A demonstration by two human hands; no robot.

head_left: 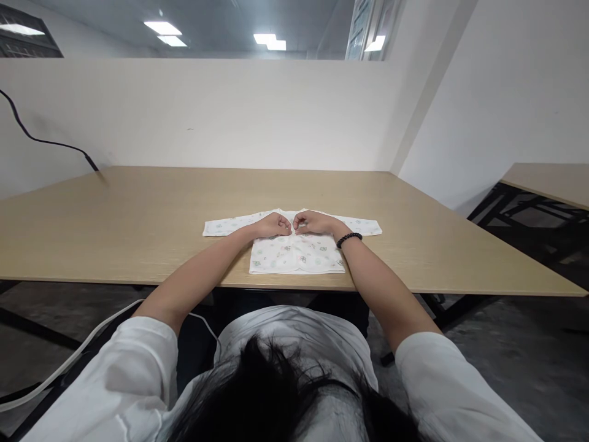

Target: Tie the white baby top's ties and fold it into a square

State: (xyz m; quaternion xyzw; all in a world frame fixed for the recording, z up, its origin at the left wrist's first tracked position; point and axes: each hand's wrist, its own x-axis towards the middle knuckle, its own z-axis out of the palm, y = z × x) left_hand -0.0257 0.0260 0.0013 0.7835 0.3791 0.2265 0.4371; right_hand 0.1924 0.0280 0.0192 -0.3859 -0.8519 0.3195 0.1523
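Observation:
A small white long-sleeved baby shirt [297, 255] with a scattered print lies spread on the wooden table, its two sleeves stretched out left and right. Over the upper middle of its front, my left hand [273, 225] has its fingers pinched at the centre line. Close beside it, my right hand [315, 222] pinches at the same line from the other side, a black bead bracelet on that wrist. Both hands appear to grip the shirt's front near the neckline. The exact bit of cloth or fastening between the fingertips is too small to make out.
The shirt's hem lies near the front edge of the wooden table [138, 215]. A black cable [59, 145] hangs down at the left end of the table by the white wall [230, 116]. A second table [552, 181] stands at the right.

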